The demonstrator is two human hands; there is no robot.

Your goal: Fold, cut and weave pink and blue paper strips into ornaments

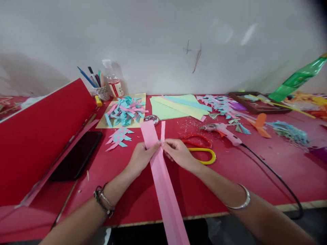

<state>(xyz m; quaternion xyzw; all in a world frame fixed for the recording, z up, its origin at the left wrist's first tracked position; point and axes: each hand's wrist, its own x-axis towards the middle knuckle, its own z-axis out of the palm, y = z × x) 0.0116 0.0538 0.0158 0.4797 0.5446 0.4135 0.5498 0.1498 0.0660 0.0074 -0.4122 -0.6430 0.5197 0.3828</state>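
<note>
A long pink paper strip runs from the middle of the red table down past its front edge. My left hand pinches the strip near its far end, thumb on top. Close beside it, my right hand is closed on a narrow pink piece at the strip's right side, which splits away from the wide part near my fingertips. Scissors with red and yellow handles lie just right of my right hand, their blades hidden. A woven blue and pink paper piece lies left of my left hand.
A pink glue gun with a black cord lies at right. A phone lies beside a red panel at left. Behind are paper curls, coloured sheets, a pen cup, a pump bottle and a green bottle.
</note>
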